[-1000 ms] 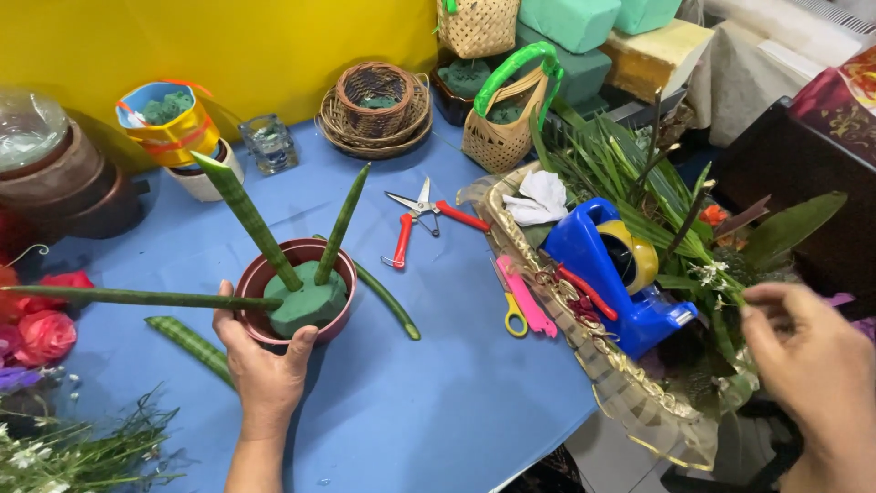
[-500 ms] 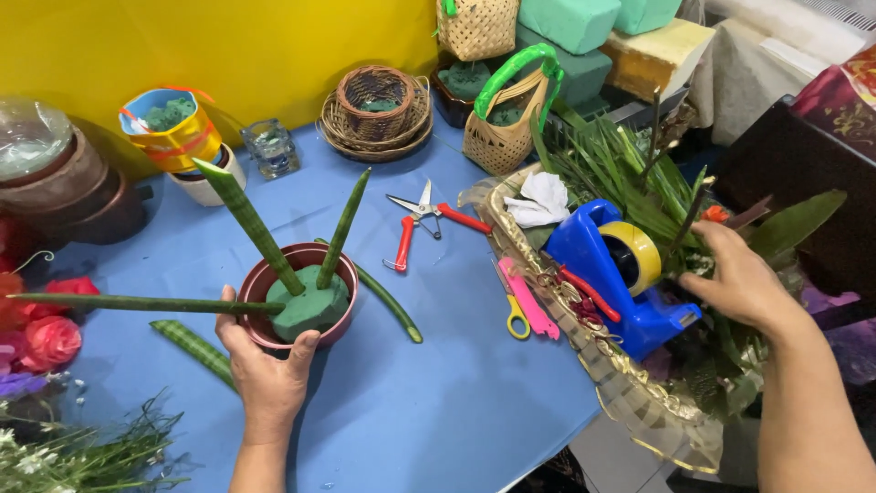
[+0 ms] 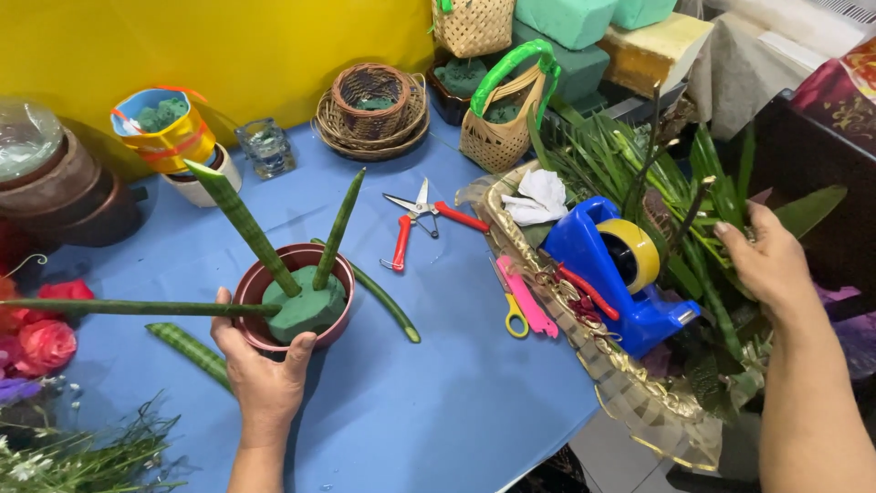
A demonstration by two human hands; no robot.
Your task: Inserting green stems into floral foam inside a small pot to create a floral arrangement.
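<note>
My left hand (image 3: 263, 370) grips the near rim of a dark red pot (image 3: 334, 266) on the blue table. The pot holds a block of green foam (image 3: 308, 307) with three long green stalks (image 3: 244, 222) stuck in it, two rising upward and one pointing left. My right hand (image 3: 768, 263) reaches into a pile of green leaves (image 3: 657, 173) at the right, fingers curled among the leaves. Whether it grasps a leaf is unclear.
Red-handled clippers (image 3: 422, 216), a pink cutter (image 3: 527, 301), yellow scissors and a blue tape dispenser (image 3: 613, 274) lie between pot and leaves. Loose stalks (image 3: 388, 304) rest by the pot. Baskets (image 3: 372, 108), foam blocks (image 3: 566, 20) and cups stand at the back. Red roses (image 3: 41, 342) lie left.
My right hand moved from low at the right edge up and forward into the pile of leaves. My left hand stayed on the pot.
</note>
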